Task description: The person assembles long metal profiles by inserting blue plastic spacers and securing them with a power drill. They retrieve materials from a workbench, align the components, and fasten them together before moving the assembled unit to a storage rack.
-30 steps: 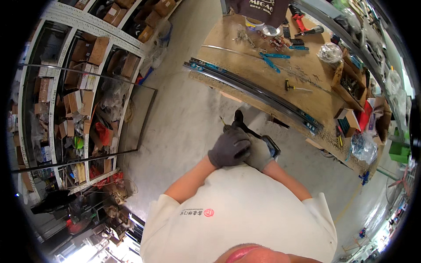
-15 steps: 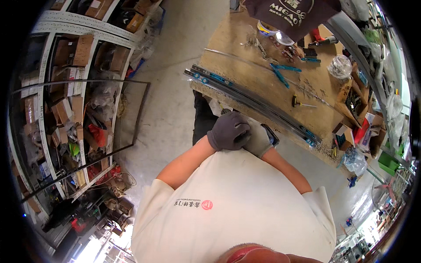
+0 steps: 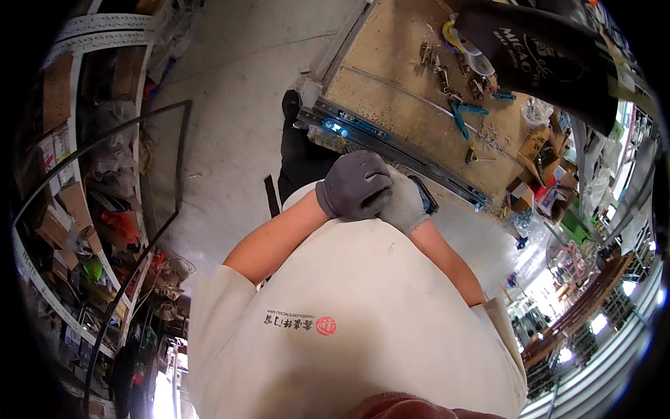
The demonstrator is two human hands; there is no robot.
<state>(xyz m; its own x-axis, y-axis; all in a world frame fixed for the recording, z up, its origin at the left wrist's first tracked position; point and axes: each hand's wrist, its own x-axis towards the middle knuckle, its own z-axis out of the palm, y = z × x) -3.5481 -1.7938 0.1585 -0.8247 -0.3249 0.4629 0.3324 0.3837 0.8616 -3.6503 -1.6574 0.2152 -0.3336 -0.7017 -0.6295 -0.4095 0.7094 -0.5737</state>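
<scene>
My left hand (image 3: 356, 186), in a dark grey glove, is closed with its fingers curled, in front of my body. It overlaps my right hand (image 3: 406, 202), in a lighter grey glove. Beyond the right glove juts part of a dark blue power tool (image 3: 426, 194), which that hand seems to grip; most of it is hidden. What the left fingers close on is also hidden. Just past both hands, long dark metal profiles (image 3: 391, 144) with blue fittings lie along the near edge of the workbench (image 3: 377, 56).
On the bench are blue-handled tools (image 3: 459, 120), small metal hardware (image 3: 440, 66), a screwdriver (image 3: 472, 155) and a dark bag (image 3: 537, 59). Cardboard boxes (image 3: 541, 150) stand at its right end. To the left are a thin dark frame (image 3: 183, 157) and loaded shelving (image 3: 73, 91).
The view has turned and shifted, so the bench sits further right and the shelves further left. My hands stay together in nearly the same pose.
</scene>
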